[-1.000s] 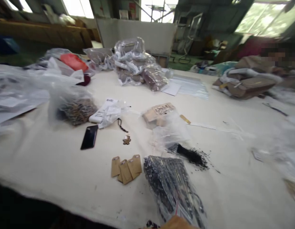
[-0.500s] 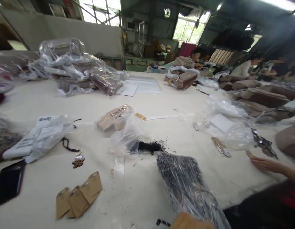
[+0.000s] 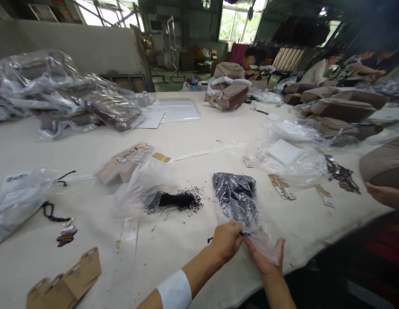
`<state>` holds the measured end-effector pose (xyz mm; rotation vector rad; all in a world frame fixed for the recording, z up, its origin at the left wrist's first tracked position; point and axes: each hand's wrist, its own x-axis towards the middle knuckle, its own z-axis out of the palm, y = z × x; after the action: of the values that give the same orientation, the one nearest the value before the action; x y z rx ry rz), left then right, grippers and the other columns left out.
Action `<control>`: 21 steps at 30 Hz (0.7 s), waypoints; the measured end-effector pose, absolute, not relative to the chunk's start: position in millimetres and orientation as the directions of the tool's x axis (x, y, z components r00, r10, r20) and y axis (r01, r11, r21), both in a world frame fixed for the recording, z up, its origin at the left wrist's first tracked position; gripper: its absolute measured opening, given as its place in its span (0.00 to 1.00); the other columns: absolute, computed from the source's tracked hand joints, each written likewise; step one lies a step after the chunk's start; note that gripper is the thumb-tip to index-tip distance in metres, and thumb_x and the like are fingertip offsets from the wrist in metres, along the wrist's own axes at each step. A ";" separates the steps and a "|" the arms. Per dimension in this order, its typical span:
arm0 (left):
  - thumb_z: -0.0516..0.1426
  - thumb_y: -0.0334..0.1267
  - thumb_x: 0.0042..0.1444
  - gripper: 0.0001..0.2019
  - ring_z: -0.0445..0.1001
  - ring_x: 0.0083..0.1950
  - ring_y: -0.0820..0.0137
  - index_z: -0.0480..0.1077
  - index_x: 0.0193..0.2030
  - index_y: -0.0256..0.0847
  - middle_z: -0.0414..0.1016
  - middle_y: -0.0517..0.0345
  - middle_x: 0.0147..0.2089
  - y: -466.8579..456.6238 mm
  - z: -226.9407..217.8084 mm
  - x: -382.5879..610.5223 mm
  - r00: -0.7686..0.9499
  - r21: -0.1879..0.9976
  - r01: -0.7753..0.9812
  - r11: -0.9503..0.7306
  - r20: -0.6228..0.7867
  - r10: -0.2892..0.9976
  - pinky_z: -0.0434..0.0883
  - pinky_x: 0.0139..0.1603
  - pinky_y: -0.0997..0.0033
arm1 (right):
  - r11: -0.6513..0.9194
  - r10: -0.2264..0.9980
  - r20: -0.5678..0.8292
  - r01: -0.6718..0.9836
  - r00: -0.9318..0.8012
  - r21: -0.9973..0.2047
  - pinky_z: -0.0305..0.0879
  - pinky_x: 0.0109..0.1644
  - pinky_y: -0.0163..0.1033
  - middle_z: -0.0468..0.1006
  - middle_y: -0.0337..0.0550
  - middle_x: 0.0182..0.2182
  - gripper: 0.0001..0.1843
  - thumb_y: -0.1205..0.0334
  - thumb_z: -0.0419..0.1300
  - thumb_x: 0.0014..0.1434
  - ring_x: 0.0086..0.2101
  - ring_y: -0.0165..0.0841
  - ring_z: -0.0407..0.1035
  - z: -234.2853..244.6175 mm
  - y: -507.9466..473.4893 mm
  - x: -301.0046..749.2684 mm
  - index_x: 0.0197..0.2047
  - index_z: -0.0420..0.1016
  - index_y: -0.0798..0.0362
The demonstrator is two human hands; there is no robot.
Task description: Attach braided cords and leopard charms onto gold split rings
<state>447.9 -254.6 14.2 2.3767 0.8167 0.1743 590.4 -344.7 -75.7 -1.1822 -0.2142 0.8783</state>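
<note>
A clear plastic bag (image 3: pixel 235 199) packed with black cords lies on the table, its loose mouth toward me. My left hand (image 3: pixel 225 242) is closed at the bag's near end, with a black cord (image 3: pixel 210 240) poking out on either side of the fist. Against the bag's mouth is my right hand (image 3: pixel 266 259), thumb raised apart and fingers stretched toward the left hand; the clear film lies over its palm. To the left, a bundle of thin black strings (image 3: pixel 180 200) spills from another clear bag (image 3: pixel 138 184).
Kraft tags (image 3: pixel 68 281) and a looped cord with a leopard-print charm (image 3: pixel 67 235) lie at left. Wrapped bags (image 3: pixel 112 105) are piled behind. On the right are clear plastic bags (image 3: pixel 292 159), tags (image 3: pixel 281 186) and a co-worker's hand (image 3: pixel 384 195) under a taupe bag (image 3: pixel 384 169).
Both my hands now show at the near end of the bag of cords, which lies farther from me and flatter. The co-worker's hand has moved from the table to a taupe bag. The view has shifted.
</note>
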 end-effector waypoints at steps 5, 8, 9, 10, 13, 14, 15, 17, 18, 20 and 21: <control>0.47 0.34 0.60 0.21 0.71 0.39 0.69 0.57 0.61 0.43 0.70 0.53 0.39 -274.0 -2.9 408.8 0.631 0.791 0.443 -0.421 0.058 0.774 0.69 0.41 0.72 | -0.045 0.561 -0.088 -0.075 0.823 -0.996 0.48 0.56 0.66 0.57 0.53 0.59 0.40 0.32 0.48 0.53 0.58 0.51 0.53 -60.9 -395.0 593.7 0.61 0.53 0.48; 0.47 0.36 0.61 0.17 0.70 0.40 0.70 0.61 0.57 0.43 0.70 0.54 0.39 -277.8 -5.1 392.5 0.534 0.871 0.370 -0.322 0.084 0.841 0.69 0.42 0.72 | -0.130 0.766 0.388 0.714 0.513 -0.688 0.38 0.61 0.66 0.52 0.55 0.62 0.46 0.43 0.65 0.46 0.60 0.54 0.47 -43.6 -404.0 575.6 0.63 0.52 0.49; 0.47 0.36 0.61 0.16 0.70 0.41 0.70 0.63 0.56 0.42 0.71 0.54 0.39 -278.6 -5.3 390.9 0.524 0.883 0.360 -0.300 0.075 0.848 0.68 0.43 0.71 | -0.112 0.810 0.448 0.851 0.377 -0.514 0.38 0.60 0.67 0.51 0.57 0.62 0.46 0.46 0.66 0.46 0.59 0.56 0.47 -40.1 -400.3 570.0 0.63 0.51 0.51; 0.48 0.36 0.61 0.15 0.70 0.41 0.70 0.63 0.54 0.42 0.71 0.54 0.40 -279.8 -5.2 390.8 0.517 0.893 0.353 -0.279 0.063 0.854 0.68 0.43 0.71 | -0.092 0.824 0.481 0.909 0.299 -0.407 0.38 0.60 0.68 0.52 0.59 0.62 0.44 0.50 0.66 0.48 0.59 0.57 0.48 -38.1 -394.0 566.2 0.63 0.52 0.52; 0.48 0.35 0.60 0.15 0.70 0.38 0.70 0.61 0.53 0.39 0.71 0.53 0.39 -287.0 -1.4 393.5 0.509 0.903 0.359 -0.237 0.024 0.861 0.68 0.41 0.71 | -0.039 0.827 0.512 0.934 0.230 -0.356 0.45 0.58 0.66 0.69 0.55 0.50 0.20 0.61 0.59 0.58 0.52 0.50 0.62 -36.6 -367.9 570.5 0.54 0.64 0.53; 0.48 0.34 0.59 0.14 0.70 0.37 0.70 0.61 0.52 0.39 0.70 0.53 0.38 -290.6 1.2 393.9 0.538 0.898 0.361 -0.253 0.022 0.843 0.68 0.40 0.70 | -0.018 0.832 0.508 0.925 0.224 -0.379 0.50 0.57 0.63 0.73 0.52 0.44 0.14 0.64 0.56 0.60 0.48 0.46 0.66 -35.5 -359.7 577.1 0.50 0.67 0.53; 0.48 0.33 0.58 0.13 0.70 0.37 0.69 0.61 0.50 0.39 0.70 0.53 0.38 -294.5 4.4 393.9 0.588 0.889 0.356 -0.289 0.028 0.809 0.68 0.39 0.70 | 0.003 0.843 0.492 0.913 0.217 -0.408 0.56 0.54 0.59 0.74 0.50 0.40 0.10 0.65 0.53 0.61 0.44 0.42 0.68 -32.9 -352.7 585.2 0.46 0.69 0.54; 0.48 0.31 0.57 0.12 0.69 0.37 0.68 0.63 0.47 0.40 0.70 0.53 0.37 -301.3 11.6 394.2 0.702 0.866 0.323 -0.382 0.051 0.710 0.67 0.38 0.70 | 0.039 0.882 0.434 0.889 0.183 -0.456 0.65 0.48 0.49 0.74 0.48 0.37 0.10 0.63 0.51 0.63 0.40 0.39 0.69 -23.4 -342.8 602.0 0.45 0.70 0.55; 0.49 0.31 0.56 0.11 0.69 0.37 0.68 0.64 0.46 0.40 0.70 0.52 0.37 -303.2 15.2 395.6 0.741 0.859 0.302 -0.414 0.062 0.669 0.67 0.39 0.69 | 0.063 0.908 0.393 0.877 0.149 -0.477 0.67 0.45 0.45 0.74 0.48 0.37 0.11 0.62 0.51 0.63 0.40 0.37 0.69 -16.8 -339.7 609.0 0.45 0.70 0.54; 0.48 0.31 0.56 0.12 0.69 0.39 0.67 0.65 0.46 0.40 0.70 0.51 0.38 -302.4 21.3 403.3 0.768 0.862 0.276 -0.425 0.067 0.636 0.67 0.40 0.68 | 0.121 0.949 0.310 0.848 0.054 -0.517 0.68 0.43 0.38 0.74 0.43 0.37 0.11 0.60 0.50 0.64 0.39 0.33 0.69 -2.3 -336.2 617.7 0.46 0.70 0.51; 0.48 0.31 0.56 0.13 0.69 0.40 0.66 0.65 0.47 0.39 0.70 0.50 0.39 -299.3 23.5 410.0 0.769 0.872 0.275 -0.405 0.053 0.637 0.66 0.41 0.67 | 0.135 0.963 0.268 0.826 0.020 -0.547 0.68 0.43 0.35 0.74 0.41 0.37 0.12 0.60 0.49 0.64 0.39 0.31 0.69 4.3 -335.5 619.5 0.46 0.70 0.50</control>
<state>410.0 -299.3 23.5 2.0004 0.6855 0.4735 619.5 -335.5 4.3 -1.7181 -1.8324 0.3021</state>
